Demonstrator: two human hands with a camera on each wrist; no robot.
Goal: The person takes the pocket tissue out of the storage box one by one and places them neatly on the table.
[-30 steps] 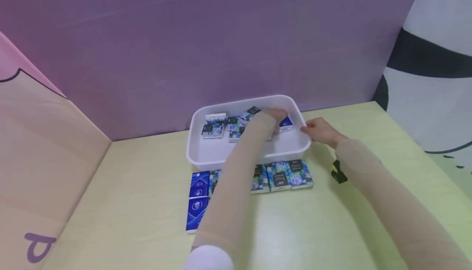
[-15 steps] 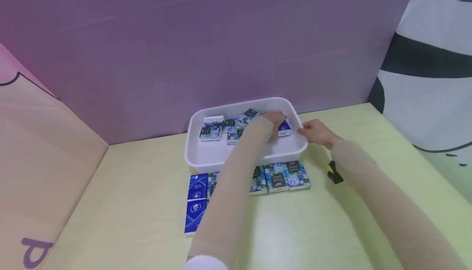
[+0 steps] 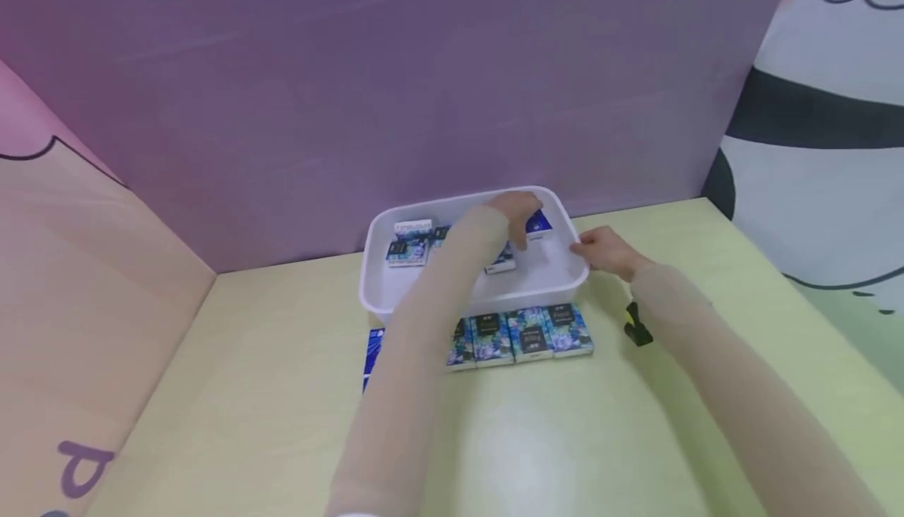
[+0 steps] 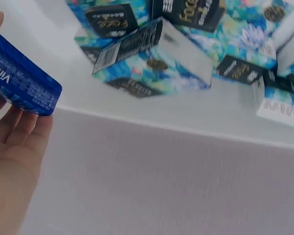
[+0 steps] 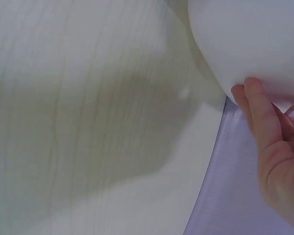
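Observation:
In the head view my left hand [image 3: 515,215] is inside a white plastic bin [image 3: 472,297]. It grips a blue tissue pack [image 4: 27,78] marked Vinda; in the left wrist view the fingers lie along one side and the thumb tip is at the other. Loose flower-print tissue packs [image 4: 152,63] lie heaped beside it in the bin, some tilted. My right hand [image 3: 609,253] holds the bin's right rim, with fingertips against the outer wall [image 5: 264,49] in the right wrist view. My left sleeve hides part of the heap.
A row of flower-print packs [image 3: 531,336] lies in front of the bin, with a blue pack [image 3: 373,348] at its left end, partly covered by my left arm. A small black-and-yellow object [image 3: 638,327] lies by my right sleeve. A purple backdrop [image 3: 424,93] stands behind the table.
My left hand and the blue tissue pack have shifted toward the back of the bin, uncovering a flower-print pack. My right hand stays on the rim.

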